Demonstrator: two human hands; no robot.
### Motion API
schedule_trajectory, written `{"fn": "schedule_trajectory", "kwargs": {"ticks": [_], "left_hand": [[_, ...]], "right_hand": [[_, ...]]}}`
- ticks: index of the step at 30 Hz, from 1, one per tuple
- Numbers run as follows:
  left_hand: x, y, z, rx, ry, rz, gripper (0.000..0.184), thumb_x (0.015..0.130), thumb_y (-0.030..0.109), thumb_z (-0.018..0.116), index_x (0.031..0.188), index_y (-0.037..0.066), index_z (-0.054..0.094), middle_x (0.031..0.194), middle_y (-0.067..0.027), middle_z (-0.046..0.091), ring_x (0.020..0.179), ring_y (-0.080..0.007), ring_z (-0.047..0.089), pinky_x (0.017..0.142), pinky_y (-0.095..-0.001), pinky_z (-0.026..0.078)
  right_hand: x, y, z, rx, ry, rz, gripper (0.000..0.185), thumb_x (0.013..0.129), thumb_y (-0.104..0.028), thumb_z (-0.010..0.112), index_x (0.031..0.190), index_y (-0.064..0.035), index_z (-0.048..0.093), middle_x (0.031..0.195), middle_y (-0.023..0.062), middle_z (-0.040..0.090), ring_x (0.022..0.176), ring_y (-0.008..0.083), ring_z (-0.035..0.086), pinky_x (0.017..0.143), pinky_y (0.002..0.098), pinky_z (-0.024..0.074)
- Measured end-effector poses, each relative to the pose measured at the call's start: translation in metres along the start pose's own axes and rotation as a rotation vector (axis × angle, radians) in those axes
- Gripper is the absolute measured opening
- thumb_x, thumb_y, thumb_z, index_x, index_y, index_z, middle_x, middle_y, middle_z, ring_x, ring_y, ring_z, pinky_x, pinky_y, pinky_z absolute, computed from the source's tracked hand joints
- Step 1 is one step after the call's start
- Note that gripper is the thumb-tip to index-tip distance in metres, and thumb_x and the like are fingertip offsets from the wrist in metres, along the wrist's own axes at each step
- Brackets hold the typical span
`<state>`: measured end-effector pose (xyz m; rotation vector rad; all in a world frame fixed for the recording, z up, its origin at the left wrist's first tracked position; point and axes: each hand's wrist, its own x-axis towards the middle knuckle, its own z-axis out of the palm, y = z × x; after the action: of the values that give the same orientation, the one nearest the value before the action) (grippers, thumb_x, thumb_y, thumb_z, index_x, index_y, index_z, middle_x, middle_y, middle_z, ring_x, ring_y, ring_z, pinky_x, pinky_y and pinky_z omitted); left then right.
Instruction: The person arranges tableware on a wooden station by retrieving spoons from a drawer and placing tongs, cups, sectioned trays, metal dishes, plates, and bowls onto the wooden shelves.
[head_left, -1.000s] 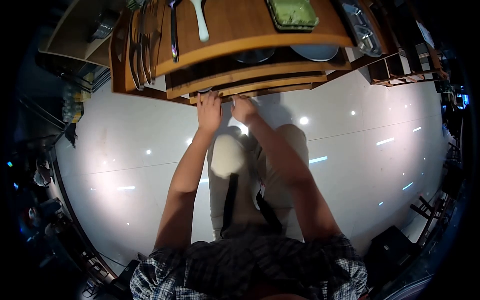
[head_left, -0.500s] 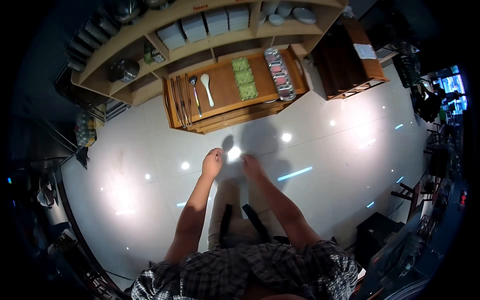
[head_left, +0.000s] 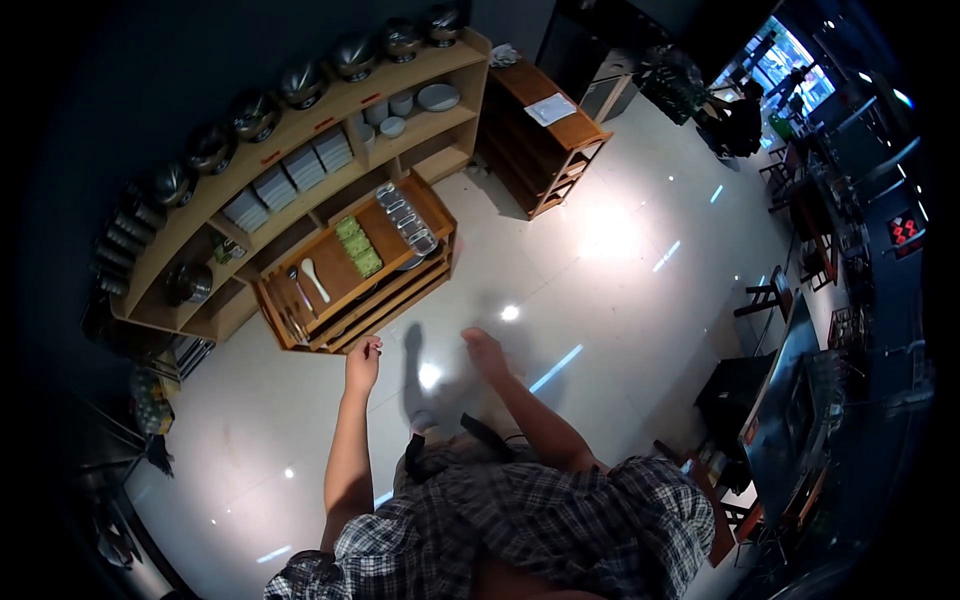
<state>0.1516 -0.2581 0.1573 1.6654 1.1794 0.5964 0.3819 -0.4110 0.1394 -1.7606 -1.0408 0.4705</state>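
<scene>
My left hand (head_left: 364, 362) hangs in front of me with its fingers curled in and nothing visible in them. Lower right of it, over the floor, my right hand (head_left: 484, 351) is closed, its back toward me; I see nothing in it. Neither hand touches anything. Nearest my left hand stands a wooden trolley (head_left: 378, 297). On its top lie a white spoon (head_left: 316, 281), a dark-headed ladle (head_left: 299, 286), tongs (head_left: 291, 324), a green sectioned tray (head_left: 358, 247) and a long metallic tray with compartments (head_left: 406, 218).
Behind the trolley runs a wooden shelf unit (head_left: 312, 123) with metal pots (head_left: 300, 84) on top and stacked white dishes (head_left: 275, 188) inside. A second wooden cart (head_left: 548, 152) stands to its right. Chairs (head_left: 768, 297) and a dark table (head_left: 790, 350) line the right side.
My view has swung right and takes in more of the room. The trolley and shelves now appear farther left and smaller. My hands have moved farther apart.
</scene>
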Motion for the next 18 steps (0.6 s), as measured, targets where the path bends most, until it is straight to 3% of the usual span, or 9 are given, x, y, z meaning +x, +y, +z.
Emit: {"fn": "schedule_trajectory", "kwargs": {"ticks": [3, 8, 13, 18], "left_hand": [[0.033, 0.035, 0.046, -0.057, -0.010, 0.037, 0.014, 0.090, 0.002, 0.046, 0.097, -0.001, 0.058, 0.082, -0.0088, 0.063, 0.074, -0.0164, 0.061, 0.071, -0.0269, 0.048], [0.082, 0.123, 0.137, -0.073, -0.020, 0.001, 0.016, 0.091, 0.001, 0.045, 0.100, -0.002, 0.058, 0.084, -0.0075, 0.062, 0.077, -0.0137, 0.059, 0.072, -0.0260, 0.048], [0.121, 0.137, 0.223, -0.271, -0.019, 0.054, 0.018, 0.092, 0.003, 0.045, 0.104, -0.002, 0.057, 0.091, -0.0074, 0.062, 0.082, -0.0153, 0.059, 0.074, -0.0267, 0.049], [0.152, 0.139, 0.241, -0.225, 0.036, 0.012, 0.018, 0.090, 0.003, 0.047, 0.105, 0.000, 0.057, 0.093, -0.0081, 0.062, 0.083, -0.0157, 0.060, 0.075, -0.0267, 0.048]], "right_hand": [[0.037, 0.011, -0.040, -0.075, 0.046, -0.020, 0.021, 0.082, -0.002, 0.052, 0.100, -0.0067, 0.061, 0.095, 0.0116, 0.065, 0.086, 0.0290, 0.062, 0.075, 0.0336, 0.0501], [0.113, 0.036, -0.116, -0.072, -0.142, 0.024, 0.024, 0.083, -0.005, 0.053, 0.106, -0.0047, 0.060, 0.104, 0.0126, 0.063, 0.099, 0.0264, 0.059, 0.086, 0.0334, 0.0455], [0.186, 0.070, -0.172, 0.005, -0.256, 0.069, 0.027, 0.084, -0.006, 0.052, 0.110, -0.0047, 0.057, 0.105, 0.0118, 0.062, 0.099, 0.0239, 0.059, 0.086, 0.0325, 0.0454], [0.257, 0.103, -0.172, 0.091, -0.330, 0.120, 0.034, 0.082, -0.003, 0.052, 0.116, -0.0047, 0.052, 0.109, 0.0129, 0.060, 0.100, 0.0236, 0.059, 0.082, 0.0318, 0.0479]]}}
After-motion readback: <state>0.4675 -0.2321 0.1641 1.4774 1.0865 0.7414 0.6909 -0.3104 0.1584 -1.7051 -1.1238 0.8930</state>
